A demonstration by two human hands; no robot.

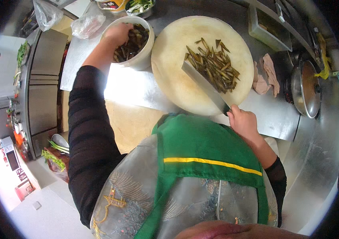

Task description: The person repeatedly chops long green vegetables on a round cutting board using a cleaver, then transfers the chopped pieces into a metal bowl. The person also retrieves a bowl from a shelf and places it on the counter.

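Observation:
My right hand [242,121] grips the dark handle of a cleaver [203,84] at the front right of a round, pale cutting board [169,80]. The cleaver's blade lies along the front left side of a heap of dark, brownish-green cut strips [217,70]. At the left, my left hand [118,34] reaches into a white plastic bucket [149,44] that holds more dark pieces [133,41]. Its fingertips are hidden among the pieces and the bucket's wall, so whether it holds any of them does not show.
Behind the bucket stand a bowl of cut greens [139,6] and a plastic bag [87,24]. Right of the board are a crumpled pinkish cloth [269,74] and a lidded pan [307,89]. A rectangular plastic container [269,30] is at the back right.

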